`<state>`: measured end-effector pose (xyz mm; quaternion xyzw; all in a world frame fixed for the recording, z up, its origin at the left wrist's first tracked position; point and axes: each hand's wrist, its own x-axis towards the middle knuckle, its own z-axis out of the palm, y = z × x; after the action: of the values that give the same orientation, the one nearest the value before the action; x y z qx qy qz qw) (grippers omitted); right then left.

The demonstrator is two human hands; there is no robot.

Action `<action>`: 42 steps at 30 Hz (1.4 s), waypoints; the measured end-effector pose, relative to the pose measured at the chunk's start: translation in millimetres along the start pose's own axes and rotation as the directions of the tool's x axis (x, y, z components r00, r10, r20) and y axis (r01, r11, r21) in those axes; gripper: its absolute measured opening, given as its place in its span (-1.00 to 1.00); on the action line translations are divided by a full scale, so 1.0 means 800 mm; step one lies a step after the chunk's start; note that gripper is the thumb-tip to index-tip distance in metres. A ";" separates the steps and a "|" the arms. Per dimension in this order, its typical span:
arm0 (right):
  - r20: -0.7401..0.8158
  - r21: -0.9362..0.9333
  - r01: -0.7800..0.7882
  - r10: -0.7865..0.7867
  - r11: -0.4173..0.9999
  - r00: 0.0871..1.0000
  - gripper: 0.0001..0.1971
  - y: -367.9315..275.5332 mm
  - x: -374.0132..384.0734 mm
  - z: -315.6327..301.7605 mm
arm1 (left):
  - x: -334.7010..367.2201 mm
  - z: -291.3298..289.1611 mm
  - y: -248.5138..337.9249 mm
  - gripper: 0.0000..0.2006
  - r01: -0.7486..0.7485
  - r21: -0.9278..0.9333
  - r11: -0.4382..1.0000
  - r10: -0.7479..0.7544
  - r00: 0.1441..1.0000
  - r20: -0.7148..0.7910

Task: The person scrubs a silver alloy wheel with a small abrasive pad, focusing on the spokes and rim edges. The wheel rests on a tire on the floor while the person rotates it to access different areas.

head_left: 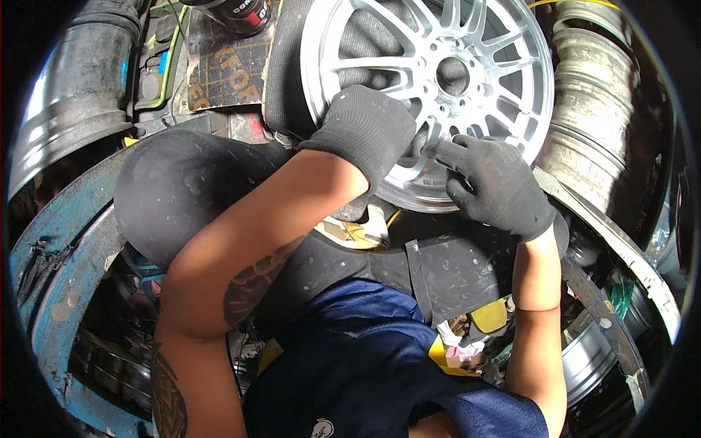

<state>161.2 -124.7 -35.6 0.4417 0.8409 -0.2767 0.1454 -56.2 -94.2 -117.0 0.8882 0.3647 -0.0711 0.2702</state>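
Observation:
A silver multi-spoke alloy wheel rim [504, 69] lies face up, tilted, in front of me above my knees. My left hand [380, 120], in a dark grey knitted glove, reaches over the rim's near left spokes. Its back faces up and its fingers are mostly hidden, so its grip cannot be told. My right hand [496, 182], gloved alike, rests at the near right edge of the rim. Its index finger points left across the spokes and the other fingers are bent in. Whatever those fingers may hold is too small or hidden to make out.
Dark cloth [285, 73] lies under the rim, beside a printed cardboard piece [223, 69] and a black tub [241, 14]. Stacked worn wheels [591, 95] stand at right, a large metal barrel [80, 80] at left. A curved blue metal frame [55, 350] surrounds my seat.

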 end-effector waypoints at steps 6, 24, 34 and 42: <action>0.002 -0.016 0.006 -0.006 1.000 1.000 -0.54 0.002 -0.001 0.001 | 0.004 -0.010 -0.002 -0.77 -0.023 0.076 0.997 0.018 0.997 0.069; 0.019 -0.004 0.024 -0.024 1.000 1.000 -0.59 -0.006 0.002 0.002 | 0.005 -0.008 -0.003 -0.82 -0.030 0.060 0.998 0.026 0.997 0.074; 0.189 0.038 0.071 -0.077 0.997 0.979 -0.50 -0.027 0.008 0.011 | 0.003 0.003 -0.001 -0.82 -0.019 0.079 0.997 0.022 0.999 -0.041; 0.223 -0.023 0.072 -0.065 0.997 0.973 -0.40 -0.033 0.010 0.028 | 0.008 0.007 0.000 -0.81 -0.005 0.074 0.997 0.006 1.000 -0.017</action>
<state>135.0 -144.9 -48.7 0.3765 0.8383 -0.3162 0.2357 -51.2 -93.8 -123.9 0.8991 0.3618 -0.0763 0.2344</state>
